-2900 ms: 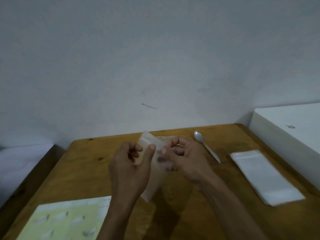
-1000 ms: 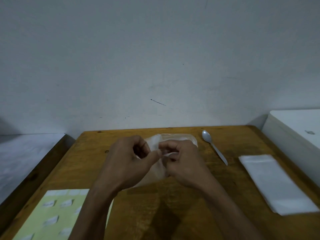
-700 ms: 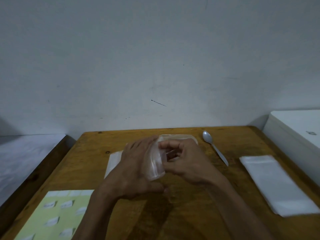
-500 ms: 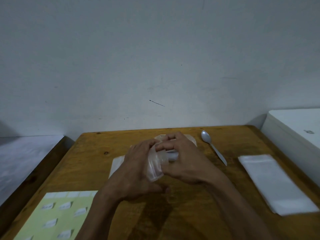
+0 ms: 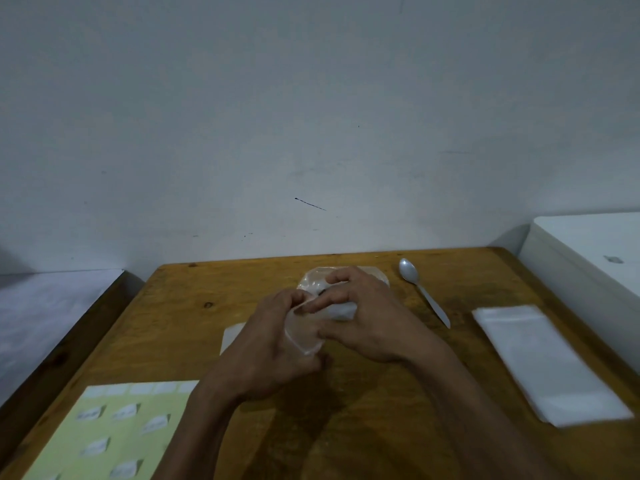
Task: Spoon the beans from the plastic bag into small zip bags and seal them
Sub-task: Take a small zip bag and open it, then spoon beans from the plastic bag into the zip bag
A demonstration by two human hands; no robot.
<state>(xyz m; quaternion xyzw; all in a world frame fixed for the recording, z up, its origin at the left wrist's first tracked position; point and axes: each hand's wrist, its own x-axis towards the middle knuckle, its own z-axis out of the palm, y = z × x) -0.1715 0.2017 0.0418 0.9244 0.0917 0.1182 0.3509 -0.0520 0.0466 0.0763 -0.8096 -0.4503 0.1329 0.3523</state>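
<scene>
1. Head view gives me a wooden tabletop (image 5: 173, 313) set against a pale wall (image 5: 311, 116); I use it as my clock face, its middle as the hub.
2. At 3 o'clock, off the tabletop's edge, I see a white box-like surface (image 5: 588, 247).
3. At 7 o'clock lies a pale green sheet (image 5: 104, 434) carrying small white labels.
4. At 4 o'clock a flat stack of small zip bags (image 5: 547, 362) rests on the wood.
5. My left hand (image 5: 263, 358) sits at the hub, its fingers curled round a clear zip bag (image 5: 303, 336) held just off the wood.
6. My right hand (image 5: 367, 323) meets it from 3 o'clock, fingers pinching the same bag at its top.
7. At 12 o'clock, just behind the hands, the plastic bag (image 5: 315, 280) with the beans lies partly hidden; I cannot make out the beans themselves.
8. A pale flat piece (image 5: 232, 337) shows at 9 o'clock beside the left hand; I cannot tell what it is.
9. At 1 o'clock a metal spoon (image 5: 420, 291) lies bowl-up, handle pointing toward 4.
</scene>
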